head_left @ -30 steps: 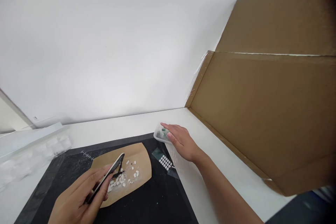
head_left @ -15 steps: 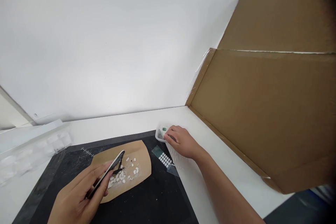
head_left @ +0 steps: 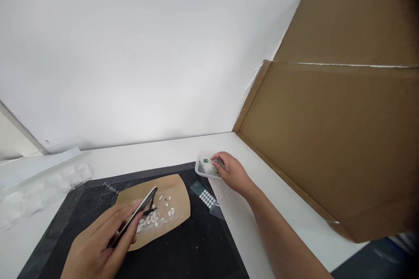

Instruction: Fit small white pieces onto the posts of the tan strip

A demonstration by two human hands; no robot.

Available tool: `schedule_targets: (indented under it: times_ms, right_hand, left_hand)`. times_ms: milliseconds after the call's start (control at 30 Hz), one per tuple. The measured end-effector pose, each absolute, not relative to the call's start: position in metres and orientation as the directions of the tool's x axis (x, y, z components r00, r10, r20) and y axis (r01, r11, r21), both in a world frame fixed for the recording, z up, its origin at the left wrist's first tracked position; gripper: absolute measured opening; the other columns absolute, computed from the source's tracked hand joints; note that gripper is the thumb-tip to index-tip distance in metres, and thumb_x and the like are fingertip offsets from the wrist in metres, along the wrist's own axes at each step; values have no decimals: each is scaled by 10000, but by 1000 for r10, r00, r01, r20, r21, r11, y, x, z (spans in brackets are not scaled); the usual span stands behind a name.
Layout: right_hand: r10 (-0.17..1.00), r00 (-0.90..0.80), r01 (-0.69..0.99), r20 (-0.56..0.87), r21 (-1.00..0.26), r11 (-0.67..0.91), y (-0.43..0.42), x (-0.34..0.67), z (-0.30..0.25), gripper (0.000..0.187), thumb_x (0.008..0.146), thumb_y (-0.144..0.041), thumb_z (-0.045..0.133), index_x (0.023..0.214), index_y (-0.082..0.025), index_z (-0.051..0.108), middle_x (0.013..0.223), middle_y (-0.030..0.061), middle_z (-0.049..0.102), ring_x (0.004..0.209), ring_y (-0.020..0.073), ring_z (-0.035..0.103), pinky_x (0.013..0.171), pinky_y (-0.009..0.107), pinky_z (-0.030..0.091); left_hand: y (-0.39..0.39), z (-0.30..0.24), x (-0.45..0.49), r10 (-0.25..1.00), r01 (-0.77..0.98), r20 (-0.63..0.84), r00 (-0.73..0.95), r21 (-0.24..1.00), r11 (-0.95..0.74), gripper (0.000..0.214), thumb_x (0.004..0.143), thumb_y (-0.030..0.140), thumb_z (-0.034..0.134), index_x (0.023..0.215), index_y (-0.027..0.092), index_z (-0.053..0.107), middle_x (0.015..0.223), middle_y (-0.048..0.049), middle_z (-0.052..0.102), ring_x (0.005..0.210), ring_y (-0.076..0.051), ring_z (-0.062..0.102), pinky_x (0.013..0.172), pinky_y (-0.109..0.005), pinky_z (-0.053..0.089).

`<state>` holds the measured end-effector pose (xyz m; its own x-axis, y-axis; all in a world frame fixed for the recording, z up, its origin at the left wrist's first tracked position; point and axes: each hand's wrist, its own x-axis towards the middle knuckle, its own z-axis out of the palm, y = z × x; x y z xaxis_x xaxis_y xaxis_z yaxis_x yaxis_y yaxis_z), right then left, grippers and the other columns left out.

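My left hand (head_left: pixel 101 246) is closed round a thin dark flat tool (head_left: pixel 135 216), whose tip rests over a pile of small white pieces (head_left: pixel 153 217) on a brown paper sheet (head_left: pixel 176 196). The sheet lies on a black mat (head_left: pixel 196 253). My right hand (head_left: pixel 231 171) reaches into a small clear plastic tray (head_left: pixel 200 168) at the mat's far right corner. Its fingers are curled in a pinch over the small green and white items inside. What they grip is hidden.
A strip with a grid of white dots (head_left: pixel 206 198) lies by the tray. A tall cardboard panel (head_left: pixel 327 139) stands along the right. Clear plastic packaging (head_left: pixel 39 183) lies at the left on the white table (head_left: pixel 157 150). A white wall rises behind.
My right hand went from lying flat over the small tray to curling its fingers into it. The left hand and tool stayed almost still.
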<state>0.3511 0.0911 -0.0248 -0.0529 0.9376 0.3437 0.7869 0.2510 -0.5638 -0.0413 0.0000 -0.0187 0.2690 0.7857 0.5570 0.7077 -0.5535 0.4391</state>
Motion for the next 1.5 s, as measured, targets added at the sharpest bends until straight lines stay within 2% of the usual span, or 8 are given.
schedule_targets:
  times_ms: [300, 500, 633, 767, 967, 1167, 1367, 1500]
  right_hand:
    - [917, 142, 706, 372, -688, 170, 88, 363, -11, 221, 942, -402, 672, 1102, -262, 732, 1085, 53, 774, 896, 225, 696, 776, 360, 552]
    - [911, 181, 606, 370, -772, 193, 87, 364, -9, 224, 925, -378, 715, 1112, -262, 752, 1109, 55, 803, 988, 238, 748, 884, 393, 589]
    - [915, 187, 546, 357, -812, 205, 87, 361, -9, 218, 924, -391, 727, 1096, -261, 758, 1114, 57, 810, 1023, 246, 762, 940, 410, 596]
    - [929, 202, 494, 310, -851, 177, 85, 360, -5, 252, 939, -435, 706, 1113, -262, 761, 1102, 62, 814, 935, 242, 784, 866, 391, 613]
    - [916, 239, 614, 322, -781, 114, 85, 362, -3, 272, 939, -457, 698, 1151, -297, 760, 1032, 33, 818, 766, 209, 756, 695, 331, 546]
    - [912, 217, 671, 348, -731, 120, 85, 363, -4, 231, 945, -485, 685, 978, -273, 771, 831, 17, 785, 714, 203, 703, 658, 318, 490]
    - [873, 168, 698, 459, -680, 223, 86, 362, -3, 248, 921, -495, 708, 924, -263, 797, 1190, 62, 752, 767, 186, 673, 697, 337, 508]
    - [884, 161, 699, 439, -683, 211, 86, 363, -2, 281, 945, -528, 681, 963, -280, 811, 1084, 68, 749, 817, 210, 671, 740, 357, 529]
  left_hand:
    - [0, -23, -44, 789, 705, 552, 268, 446, -551, 373, 1010, 514, 606, 1263, 264, 718, 1132, -36, 756, 747, -114, 746, 686, -144, 607]
    - [0, -23, -43, 790, 712, 555, 262, 441, -546, 347, 1004, 507, 613, 1230, 271, 730, 1145, -29, 758, 833, -132, 770, 689, -135, 611]
    - [0, -22, -42, 795, 704, 546, 266, 453, -546, 373, 1002, 516, 612, 1248, 261, 726, 1091, -37, 757, 777, -125, 760, 680, -137, 613]
    - [0, -21, -41, 806, 700, 535, 252, 474, -534, 387, 1003, 521, 612, 1271, 262, 716, 1055, -37, 750, 719, -114, 740, 683, -144, 613]
    - [0, -21, -42, 811, 715, 522, 264, 458, -527, 389, 1004, 526, 604, 1281, 275, 712, 1036, -31, 747, 710, -114, 731, 661, -144, 606]
    - [0, -19, -41, 815, 703, 519, 259, 477, -527, 392, 1004, 529, 603, 1275, 267, 713, 990, -23, 735, 719, -110, 732, 657, -132, 600]
    - [-1, -19, -41, 817, 696, 517, 255, 489, -526, 395, 1011, 525, 597, 1285, 262, 704, 989, -29, 743, 707, -120, 732, 694, -158, 612]
    - [-2, -21, -43, 812, 702, 520, 265, 473, -532, 391, 1009, 517, 605, 1290, 264, 702, 996, -34, 751, 717, -131, 735, 699, -171, 616]
